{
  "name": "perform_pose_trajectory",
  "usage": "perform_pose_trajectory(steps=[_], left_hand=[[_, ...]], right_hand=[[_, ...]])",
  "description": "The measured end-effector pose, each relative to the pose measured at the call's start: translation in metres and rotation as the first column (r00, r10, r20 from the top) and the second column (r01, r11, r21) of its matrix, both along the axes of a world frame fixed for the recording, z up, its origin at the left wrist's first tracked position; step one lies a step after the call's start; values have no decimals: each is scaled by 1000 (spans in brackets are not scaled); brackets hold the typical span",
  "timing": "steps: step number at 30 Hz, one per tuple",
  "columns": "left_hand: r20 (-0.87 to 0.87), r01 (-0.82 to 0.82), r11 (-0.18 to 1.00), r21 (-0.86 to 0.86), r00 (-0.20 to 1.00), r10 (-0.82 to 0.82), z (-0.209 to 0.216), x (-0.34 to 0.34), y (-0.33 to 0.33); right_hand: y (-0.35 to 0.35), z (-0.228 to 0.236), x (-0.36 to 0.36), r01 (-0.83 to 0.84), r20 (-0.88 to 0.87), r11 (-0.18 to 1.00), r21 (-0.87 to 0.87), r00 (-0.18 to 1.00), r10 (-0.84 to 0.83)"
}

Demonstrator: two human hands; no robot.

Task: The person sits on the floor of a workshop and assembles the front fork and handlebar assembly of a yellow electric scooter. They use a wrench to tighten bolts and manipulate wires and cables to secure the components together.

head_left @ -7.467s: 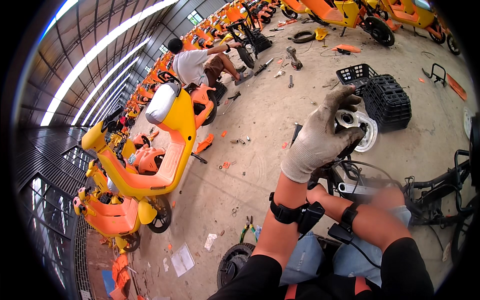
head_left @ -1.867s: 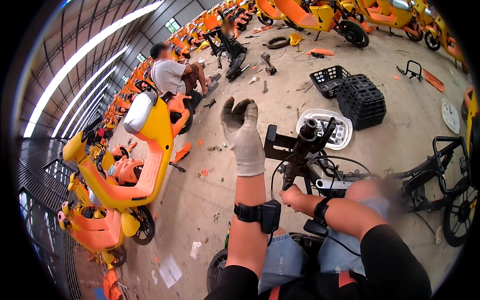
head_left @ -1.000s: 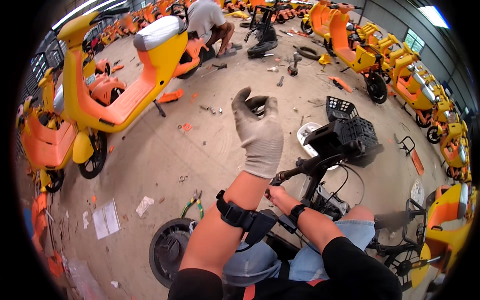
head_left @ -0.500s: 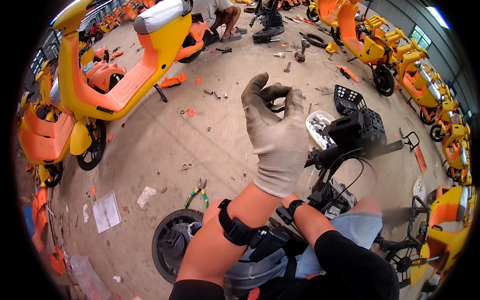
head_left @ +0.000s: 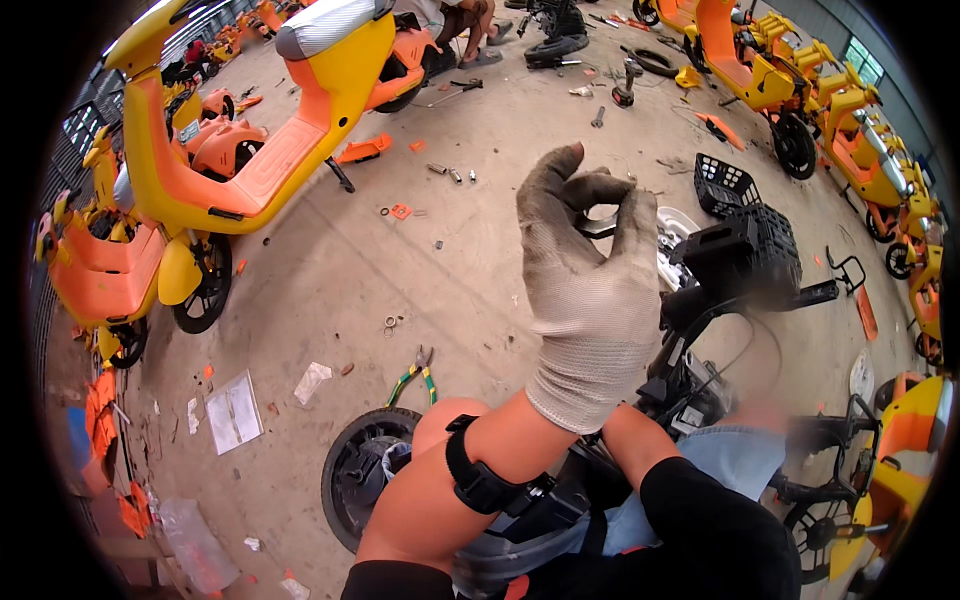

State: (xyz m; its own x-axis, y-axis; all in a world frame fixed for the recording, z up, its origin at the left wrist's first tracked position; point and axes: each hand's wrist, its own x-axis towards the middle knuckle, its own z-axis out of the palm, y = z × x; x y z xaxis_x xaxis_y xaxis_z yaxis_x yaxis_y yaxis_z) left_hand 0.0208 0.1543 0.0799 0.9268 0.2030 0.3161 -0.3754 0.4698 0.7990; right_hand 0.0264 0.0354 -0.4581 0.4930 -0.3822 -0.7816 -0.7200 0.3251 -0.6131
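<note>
Landmark: big yellow/orange scooter (head_left: 270, 130), upper left, on its stand on the concrete floor (head_left: 330, 270). Left of it, more orange/yellow scooters (head_left: 100, 260) packed close. Just right of its rear: orange plastic scrap (head_left: 362, 150), then bolts (head_left: 452, 174) loose on the floor. Below-right of it: small rings (head_left: 390, 322), green-handled pliers (head_left: 420, 372), white paper sheet (head_left: 232, 410) nearer the lower left. Far right of it: two black baskets (head_left: 745, 215) side by side, white round part (head_left: 670, 240) just beside them. Row of yellow scooters (head_left: 800, 100) along the top right. A person sits behind the scooter, mostly cut off at the top edge.
</note>
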Motion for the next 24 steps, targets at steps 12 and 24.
perform_pose_trajectory(steps=[12,24], left_hand=[[-22,33,996,81,999,-32,-2,-1,-5],[2,1,979,202,1000,-1,-12,1,-14]], right_hand=[[-2,0,-10,-35,-36,999,-22,999,35],[3,16,-8,-61,-38,998,-19,997,60]])
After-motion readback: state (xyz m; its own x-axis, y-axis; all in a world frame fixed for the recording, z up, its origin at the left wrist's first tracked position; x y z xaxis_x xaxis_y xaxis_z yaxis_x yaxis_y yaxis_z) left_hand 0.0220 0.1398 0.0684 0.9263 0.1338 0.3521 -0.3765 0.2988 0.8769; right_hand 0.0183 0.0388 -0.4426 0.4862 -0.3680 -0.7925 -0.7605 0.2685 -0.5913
